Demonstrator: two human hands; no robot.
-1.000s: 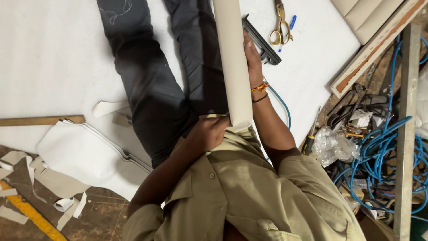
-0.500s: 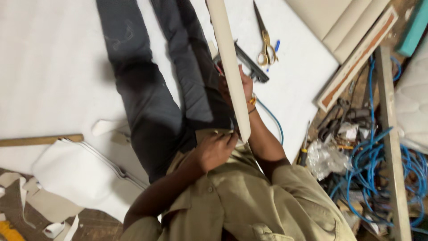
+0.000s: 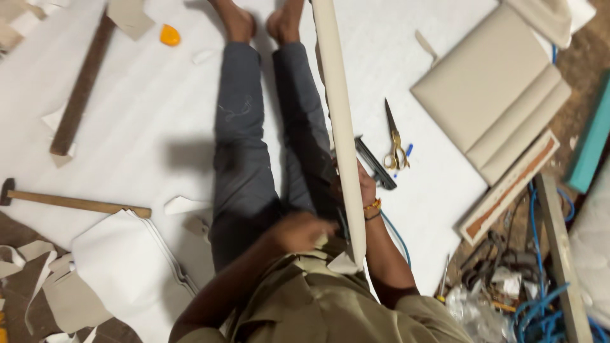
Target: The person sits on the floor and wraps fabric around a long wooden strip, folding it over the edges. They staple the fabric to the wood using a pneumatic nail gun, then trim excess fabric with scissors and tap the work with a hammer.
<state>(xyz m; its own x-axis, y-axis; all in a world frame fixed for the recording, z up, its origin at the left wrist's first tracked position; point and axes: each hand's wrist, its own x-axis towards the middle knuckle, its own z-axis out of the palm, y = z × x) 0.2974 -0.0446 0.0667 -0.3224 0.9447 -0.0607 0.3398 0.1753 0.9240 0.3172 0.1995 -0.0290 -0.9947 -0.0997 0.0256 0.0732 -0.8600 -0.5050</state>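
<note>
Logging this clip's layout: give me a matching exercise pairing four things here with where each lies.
Things:
1 scissors
2 hammer
3 orange piece
4 beige padded panels

Places:
A far left of the white sheet
B top left, near the feet
C top right corner
D just right of the long cream strip

Pairs: 1-D, 2-A, 3-B, 4-C

A big white foam sheet [image 3: 146, 114] is covering the floor, and plenty is lying right on it: gold-handled scissors [image 3: 395, 147] beside a black tool [image 3: 375, 164], an orange lump [image 3: 169, 35] near the top, a wooden batten [image 3: 81, 95] slanting at left, a hammer [image 3: 70, 202] resting at the sheet's edge. Beige padded panels [image 3: 492, 95] are sitting at upper right. Blue hose [image 3: 540, 305] is coiling on bare floor, lower right.
</note>
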